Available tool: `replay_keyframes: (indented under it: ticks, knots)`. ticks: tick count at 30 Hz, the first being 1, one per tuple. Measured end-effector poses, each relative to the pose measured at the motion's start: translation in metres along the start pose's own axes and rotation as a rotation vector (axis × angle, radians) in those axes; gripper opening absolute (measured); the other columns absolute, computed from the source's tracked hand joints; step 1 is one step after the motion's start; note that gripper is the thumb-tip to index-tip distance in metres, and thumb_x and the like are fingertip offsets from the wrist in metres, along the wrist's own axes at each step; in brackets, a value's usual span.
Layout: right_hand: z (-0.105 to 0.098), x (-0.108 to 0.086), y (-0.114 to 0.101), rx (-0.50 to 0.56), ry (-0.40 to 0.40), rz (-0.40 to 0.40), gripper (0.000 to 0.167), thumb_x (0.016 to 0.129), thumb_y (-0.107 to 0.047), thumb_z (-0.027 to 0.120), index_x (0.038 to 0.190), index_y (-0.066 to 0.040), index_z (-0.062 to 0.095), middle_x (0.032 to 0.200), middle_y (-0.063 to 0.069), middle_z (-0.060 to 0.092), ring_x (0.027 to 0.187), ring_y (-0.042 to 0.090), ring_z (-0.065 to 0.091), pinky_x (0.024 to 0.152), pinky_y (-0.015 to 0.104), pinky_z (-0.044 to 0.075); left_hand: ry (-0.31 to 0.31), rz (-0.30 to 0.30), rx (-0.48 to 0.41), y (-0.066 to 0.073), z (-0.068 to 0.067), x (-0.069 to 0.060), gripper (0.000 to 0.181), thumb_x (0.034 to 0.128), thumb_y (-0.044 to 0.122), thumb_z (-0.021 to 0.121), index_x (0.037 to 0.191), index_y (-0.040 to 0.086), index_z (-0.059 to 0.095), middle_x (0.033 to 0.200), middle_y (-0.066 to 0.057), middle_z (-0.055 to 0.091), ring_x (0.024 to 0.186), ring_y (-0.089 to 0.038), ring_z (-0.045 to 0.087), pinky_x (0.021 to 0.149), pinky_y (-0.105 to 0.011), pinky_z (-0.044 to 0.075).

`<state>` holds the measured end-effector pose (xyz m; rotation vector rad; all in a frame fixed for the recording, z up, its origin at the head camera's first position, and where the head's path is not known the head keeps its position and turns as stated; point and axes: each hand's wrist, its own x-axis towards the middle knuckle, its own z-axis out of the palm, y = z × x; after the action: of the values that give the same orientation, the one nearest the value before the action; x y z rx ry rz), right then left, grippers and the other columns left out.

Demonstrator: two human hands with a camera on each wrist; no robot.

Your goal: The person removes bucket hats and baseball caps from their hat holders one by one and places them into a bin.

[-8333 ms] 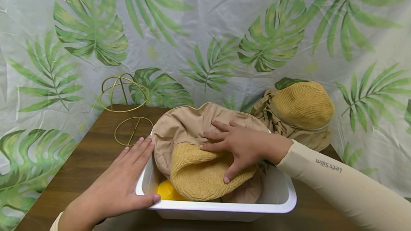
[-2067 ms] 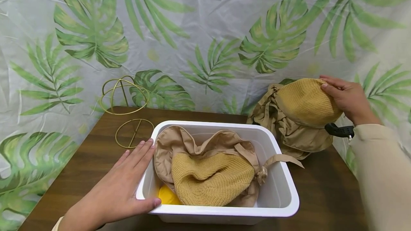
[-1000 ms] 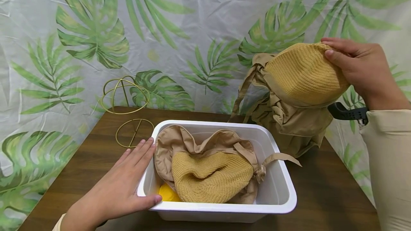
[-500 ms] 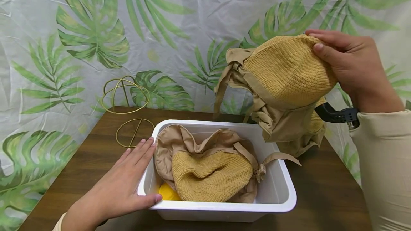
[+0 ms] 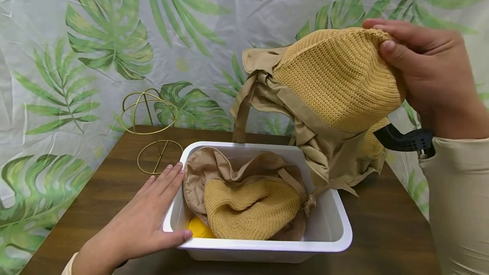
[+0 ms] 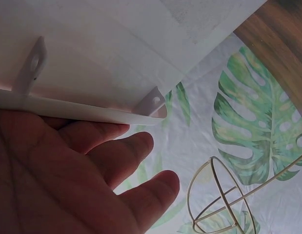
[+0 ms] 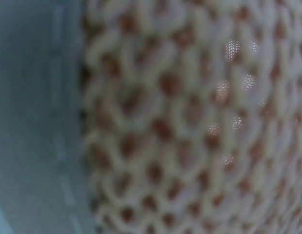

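My right hand [image 5: 435,67] pinches the crown of a sun hat [image 5: 336,79] with a yellow knit top and a beige cloth brim. The hat hangs tilted above the back right of a white plastic tub [image 5: 263,246], its brim and ties drooping. In the right wrist view blurred knit [image 7: 190,117] fills most of the picture. Straight fingers of my left hand [image 5: 141,220] rest along the tub's left rim, thumb at the front corner. Inside the tub lies a similar sun hat [image 5: 252,211], its crown dented. A bright yellow thing [image 5: 200,228] shows partly beneath it.
Behind the held hat, another sun hat [image 5: 374,141] sits on the right of the dark wooden table [image 5: 99,194], mostly hidden. A gold wire stand [image 5: 149,131] is at the back left. A leaf-print cloth [image 5: 206,33] hangs behind the table.
My right hand has left the hat in the tub, gripped the one at the right, lifted it and carried it left towards the tub. My left hand has stayed on the rim.
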<state>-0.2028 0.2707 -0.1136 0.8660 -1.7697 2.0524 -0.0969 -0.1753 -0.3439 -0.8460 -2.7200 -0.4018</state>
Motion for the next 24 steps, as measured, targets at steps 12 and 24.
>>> replay_keyframes:
  ticks: [12,24]
  knots:
    - [0.022,-0.019,0.011,0.015,-0.118,-0.002,0.030,0.093,0.013,0.056,0.122,0.021,0.057,0.135,0.026,0.056,0.122,0.033,0.056,0.089,0.029,0.053,0.008,0.008,-0.005,-0.001,0.000,-0.001,0.107,0.0814,0.069,0.063,0.154,-0.001,0.029,0.160,-0.015,0.027,0.146,-0.035,0.025,0.120,-0.036,0.003]
    - [0.054,-0.035,0.063,-0.397,-0.369,-0.019,0.027,0.090,0.011,0.063,0.115,0.004,0.072,0.130,0.005,0.065,0.134,0.023,0.047,0.108,0.027,0.037,-0.001,-0.002,-0.003,0.001,-0.003,-0.004,0.109,0.0804,0.070,0.063,0.155,0.000,0.027,0.161,-0.015,0.025,0.147,-0.034,0.024,0.118,-0.048,0.018]
